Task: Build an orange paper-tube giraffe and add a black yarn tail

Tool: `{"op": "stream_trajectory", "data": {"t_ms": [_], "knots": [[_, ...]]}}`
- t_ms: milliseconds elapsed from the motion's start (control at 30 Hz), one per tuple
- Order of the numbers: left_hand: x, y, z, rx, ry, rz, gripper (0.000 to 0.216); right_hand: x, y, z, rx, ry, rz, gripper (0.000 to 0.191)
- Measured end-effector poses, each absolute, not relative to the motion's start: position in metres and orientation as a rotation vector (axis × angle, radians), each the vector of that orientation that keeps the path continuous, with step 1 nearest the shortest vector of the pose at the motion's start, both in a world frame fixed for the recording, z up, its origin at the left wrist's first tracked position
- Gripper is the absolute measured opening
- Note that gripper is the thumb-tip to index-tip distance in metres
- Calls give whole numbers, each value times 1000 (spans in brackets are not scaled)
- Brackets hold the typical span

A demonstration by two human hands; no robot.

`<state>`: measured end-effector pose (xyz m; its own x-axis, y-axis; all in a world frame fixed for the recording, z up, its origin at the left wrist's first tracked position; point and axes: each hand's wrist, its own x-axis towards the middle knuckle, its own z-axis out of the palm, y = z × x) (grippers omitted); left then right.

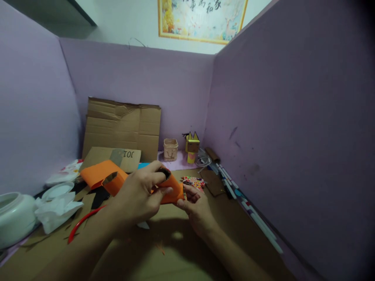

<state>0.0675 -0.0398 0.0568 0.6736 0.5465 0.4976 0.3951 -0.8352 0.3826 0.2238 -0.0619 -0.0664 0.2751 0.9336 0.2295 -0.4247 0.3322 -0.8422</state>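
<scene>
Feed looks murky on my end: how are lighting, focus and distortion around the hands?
Head view: dim, warm-tinted light; left hand and right hand slightly soft around the orange roll; their shadow falls on the cardboard tabletop; wide-angle bending, dark vignette at right.

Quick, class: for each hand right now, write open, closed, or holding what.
Left hand: closed, pinching the orange paper roll.
Right hand: closed, gripping the same roll's right end.
</scene>
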Motion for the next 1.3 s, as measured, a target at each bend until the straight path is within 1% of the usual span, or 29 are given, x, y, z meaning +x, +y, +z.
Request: {"op": "stream_trajectory", "data": {"t_ms": [433, 967, 1300], "knots": [[69, -41, 56, 2692, 674, 949, 17, 226, -65, -65, -749, -865, 999, 45], [68, -37, 56, 2722, 647, 919, 19, 225, -66, -62, -740, -824, 1006, 48], [66, -39, 55, 2715, 640, 905, 17, 224, -65, -62, -745, -836, 985, 44]]}}
